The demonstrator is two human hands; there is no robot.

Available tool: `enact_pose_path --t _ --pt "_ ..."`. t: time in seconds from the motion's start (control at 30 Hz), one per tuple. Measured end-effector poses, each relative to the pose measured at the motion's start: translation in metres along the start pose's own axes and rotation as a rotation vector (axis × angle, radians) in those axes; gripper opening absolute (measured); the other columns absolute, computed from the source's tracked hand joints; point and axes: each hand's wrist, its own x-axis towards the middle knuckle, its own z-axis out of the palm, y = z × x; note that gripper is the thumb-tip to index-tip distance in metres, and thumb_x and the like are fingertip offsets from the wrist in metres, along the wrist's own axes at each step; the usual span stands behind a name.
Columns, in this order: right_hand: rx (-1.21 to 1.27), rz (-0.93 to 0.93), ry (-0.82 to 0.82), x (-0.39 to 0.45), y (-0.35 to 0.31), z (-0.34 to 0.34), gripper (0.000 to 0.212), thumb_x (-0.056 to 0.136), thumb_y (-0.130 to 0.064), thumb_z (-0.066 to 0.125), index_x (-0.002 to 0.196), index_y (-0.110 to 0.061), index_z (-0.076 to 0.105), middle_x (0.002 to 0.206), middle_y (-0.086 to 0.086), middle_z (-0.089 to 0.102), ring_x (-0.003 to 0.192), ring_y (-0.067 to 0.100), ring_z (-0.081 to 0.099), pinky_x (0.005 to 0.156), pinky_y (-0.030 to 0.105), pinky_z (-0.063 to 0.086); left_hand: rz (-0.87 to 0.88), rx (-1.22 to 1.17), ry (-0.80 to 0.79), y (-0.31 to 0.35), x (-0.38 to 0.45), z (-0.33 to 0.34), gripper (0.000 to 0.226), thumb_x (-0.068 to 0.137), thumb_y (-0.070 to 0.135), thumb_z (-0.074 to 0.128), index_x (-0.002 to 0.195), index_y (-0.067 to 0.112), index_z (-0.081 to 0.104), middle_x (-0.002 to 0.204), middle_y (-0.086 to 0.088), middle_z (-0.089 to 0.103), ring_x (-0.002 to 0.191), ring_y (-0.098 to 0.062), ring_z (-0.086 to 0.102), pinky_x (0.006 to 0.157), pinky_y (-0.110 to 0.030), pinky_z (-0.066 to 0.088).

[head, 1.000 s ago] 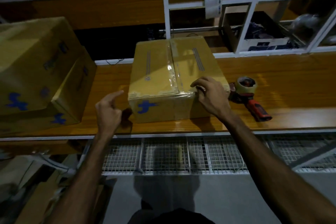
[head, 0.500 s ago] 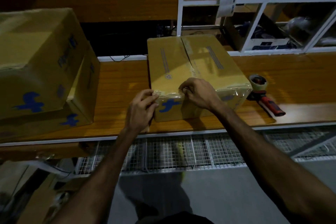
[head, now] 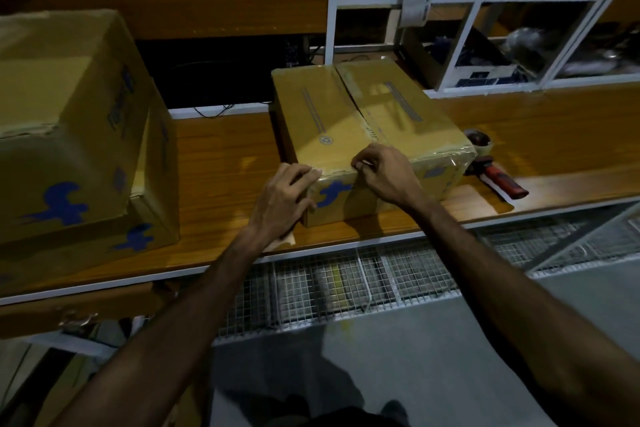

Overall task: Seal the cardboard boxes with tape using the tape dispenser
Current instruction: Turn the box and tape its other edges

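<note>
Both hands on box [head: 349,121] near edge: left hand [head: 284,199] flat on corner, fingers straight; right hand [head: 384,172] curled, pinching tape; dispenser [head: 491,166] on table [head: 221,163] to right

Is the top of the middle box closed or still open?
Closed: the box flaps lie flat, with shiny tape along the middle seam.
</note>
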Motion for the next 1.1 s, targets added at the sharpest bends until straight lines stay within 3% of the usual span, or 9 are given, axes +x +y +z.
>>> enact_pose_path --t 0.13,0.3,0.43,0.6,0.77,0.83,0.9,0.97,1.1 --pt "-0.011 0.001 0.025 -0.002 -0.005 0.004 0.017 0.101 -0.028 0.066 0.100 -0.017 0.079 0.107 -0.001 0.071 0.093 0.014 0.063 0.086 0.037 0.054 0.135 0.060 0.079 -0.011 -0.002 0.004 0.058 0.084 0.022 0.085 0.137 0.010 0.065 0.123 -0.017 0.066 0.103 -0.030 0.057 0.074 -0.046 0.057" --pt "-0.001 -0.021 0.003 -0.003 0.002 0.007 0.028 0.098 -0.048 0.072 0.100 -0.020 0.078 0.106 -0.004 0.067 0.093 0.015 0.064 0.082 0.037 0.055 0.363 0.102 0.106 -0.032 -0.004 0.012 0.046 0.091 0.009 0.078 0.135 0.011 0.066 0.127 -0.026 0.066 0.095 -0.036 0.064 0.070 -0.042 0.058" --pt "0.007 -0.038 0.026 -0.006 0.006 0.012 0.031 0.095 -0.047 0.075 0.105 -0.018 0.077 0.108 -0.003 0.068 0.095 0.014 0.065 0.083 0.039 0.056 0.393 0.032 0.122 -0.037 0.001 0.010 0.029 0.094 0.012 0.076 0.121 0.004 0.075 0.125 -0.026 0.069 0.092 -0.036 0.068 0.069 -0.044 0.061" --pt "0.002 -0.033 0.055 -0.009 0.008 0.018 0.044 0.092 -0.057 0.064 0.108 -0.018 0.076 0.110 -0.002 0.068 0.099 0.017 0.066 0.085 0.047 0.057 0.148 -0.190 0.194 -0.011 0.005 0.012 0.028 0.088 0.030 0.084 0.089 0.003 0.076 0.101 -0.015 0.073 0.086 -0.026 0.066 0.069 -0.039 0.056" --pt "0.001 -0.061 0.064 -0.006 0.015 0.022 0.029 0.091 -0.043 0.079 0.104 -0.018 0.079 0.109 -0.002 0.068 0.097 0.018 0.066 0.081 0.045 0.057 -0.113 -0.307 0.257 0.009 0.014 0.015 0.032 0.083 0.020 0.090 0.074 0.010 0.061 0.082 -0.002 0.059 0.070 -0.015 0.053 0.058 -0.032 0.045" --pt "-0.074 -0.096 0.072 -0.005 0.013 0.025 0.024 0.092 -0.041 0.079 0.102 -0.020 0.079 0.108 -0.001 0.066 0.099 0.019 0.062 0.080 0.044 0.053 -0.176 -0.367 0.262 0.012 0.015 0.014 0.031 0.081 0.018 0.091 0.078 0.010 0.061 0.080 0.003 0.055 0.066 -0.013 0.049 0.058 -0.026 0.041" --pt "-0.126 -0.146 0.077 -0.004 0.009 0.027 0.020 0.092 -0.038 0.080 0.102 -0.021 0.080 0.107 0.000 0.063 0.100 0.020 0.056 0.079 0.040 0.043 -0.232 -0.425 0.256 0.014 0.016 0.014 0.022 0.080 0.014 0.091 0.092 0.008 0.073 0.084 0.006 0.058 0.068 -0.011 0.051 0.060 -0.023 0.043" --pt "-0.124 -0.165 0.036 0.000 0.010 0.022 0.018 0.090 -0.036 0.081 0.102 -0.022 0.079 0.105 -0.001 0.063 0.100 0.019 0.054 0.080 0.039 0.037 -0.281 -0.463 0.249 0.015 0.016 0.015 0.024 0.080 0.012 0.089 0.102 0.009 0.080 0.085 0.003 0.060 0.068 -0.011 0.053 0.057 -0.028 0.047" --pt "0.017 -0.089 -0.082 0.007 0.038 -0.001 0.019 0.084 -0.039 0.086 0.090 -0.039 0.068 0.096 -0.011 0.064 0.093 0.012 0.062 0.089 0.050 0.053 -0.307 -0.507 0.229 0.013 0.015 0.018 0.019 0.081 0.008 0.086 0.100 0.008 0.081 0.087 -0.003 0.064 0.074 -0.013 0.059 0.058 -0.039 0.051"
